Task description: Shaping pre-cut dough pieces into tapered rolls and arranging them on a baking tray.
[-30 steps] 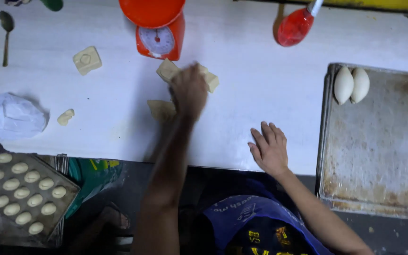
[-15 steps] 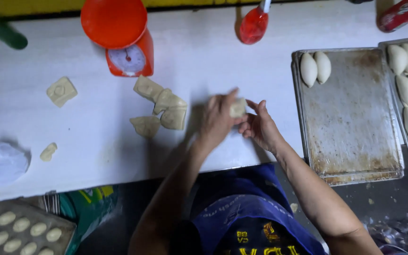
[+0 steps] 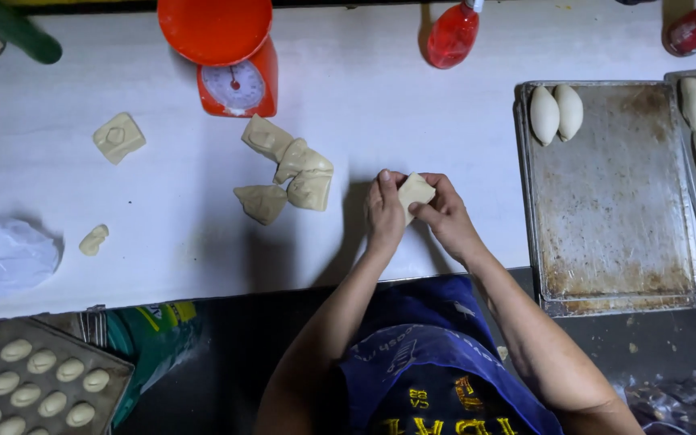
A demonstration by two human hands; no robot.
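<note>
Bright, even light on the white table [image 3: 412,105], from above and the far side. Soft shadows falling toward the near edge: under the red scale [image 3: 231,68], beside the dough pieces [image 3: 287,173], around the left hand [image 3: 384,213]. Mild glare on the red bottle [image 3: 451,36]. Dim and murky below the table edge; apron [image 3: 437,362] and lower tray [image 3: 34,383] underexposed, slightly noisy. Sharp in the centre, no motion blur. Slight softness and bending at the corners.

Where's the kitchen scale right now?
In the head view, the orange kitchen scale stands at the table's far edge, left of centre, just beyond the cluster of dough pieces and left of the red squeeze bottle.
</note>
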